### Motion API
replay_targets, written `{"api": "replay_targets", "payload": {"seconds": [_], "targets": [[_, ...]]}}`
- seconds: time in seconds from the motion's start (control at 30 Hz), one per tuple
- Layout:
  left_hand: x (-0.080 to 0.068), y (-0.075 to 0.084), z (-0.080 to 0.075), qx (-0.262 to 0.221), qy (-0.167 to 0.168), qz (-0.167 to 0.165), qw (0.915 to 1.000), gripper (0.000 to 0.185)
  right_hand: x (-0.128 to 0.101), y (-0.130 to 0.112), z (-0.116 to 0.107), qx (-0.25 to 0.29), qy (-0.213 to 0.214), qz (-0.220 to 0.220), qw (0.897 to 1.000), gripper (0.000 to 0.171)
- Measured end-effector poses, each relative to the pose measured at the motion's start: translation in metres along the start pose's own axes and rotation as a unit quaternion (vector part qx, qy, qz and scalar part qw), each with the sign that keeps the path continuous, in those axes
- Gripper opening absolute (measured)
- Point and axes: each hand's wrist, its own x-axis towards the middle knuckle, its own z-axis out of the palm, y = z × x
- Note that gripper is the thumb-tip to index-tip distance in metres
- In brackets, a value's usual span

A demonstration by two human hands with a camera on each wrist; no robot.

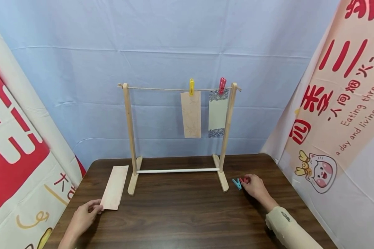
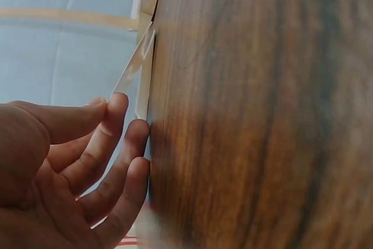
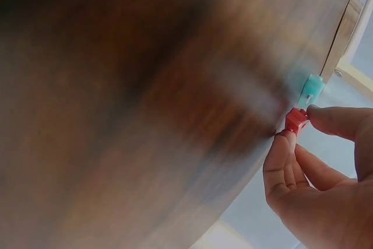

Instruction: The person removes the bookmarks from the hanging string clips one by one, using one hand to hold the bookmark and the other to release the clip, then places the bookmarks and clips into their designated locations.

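Note:
At the table's left, my left hand (image 1: 86, 215) pinches the near end of a pale pink paper card (image 1: 114, 188) between thumb and index finger. In the left wrist view this card (image 2: 133, 65) tilts up from another one beneath it. My right hand (image 1: 256, 186) holds a red clothespin (image 3: 296, 119) by thumb and fingertips, low over the table on the right. Right beside it lies a blue clothespin (image 1: 237, 183). On the rope of a wooden rack (image 1: 130, 128), a yellow clothespin (image 1: 191, 87) holds a pink card (image 1: 191, 116), and a red one holds a patterned card (image 1: 218, 112).
The rack stands at the back middle of the dark wooden table (image 1: 174, 214), its feet reaching forward and a white bar (image 1: 177, 171) low across it. A blue cloth (image 1: 174, 34) hangs behind, with printed banners (image 1: 339, 103) at both sides.

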Motion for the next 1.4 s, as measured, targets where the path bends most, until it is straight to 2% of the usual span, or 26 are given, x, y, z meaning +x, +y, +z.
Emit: {"api": "replay_targets", "payload": {"seconds": [0.27,0.57,1.4], "targets": [[-0.0015,-0.0003,0.0011,-0.018,-0.005,-0.015,0.9997,0.037,0.0005,-0.0021,0.0,-0.001,-0.005,0.003,1.0,0.037],[-0.0005,-0.0021,-0.0022,0.025,0.009,0.014,0.9995,0.041,0.0015,-0.0034,-0.0005,-0.005,-0.001,-0.007,1.0,0.033],[0.0,-0.004,-0.002,0.021,0.014,-0.004,0.9997,0.034,0.0002,-0.0005,0.0016,-0.007,0.007,-0.014,1.0,0.032]]}}
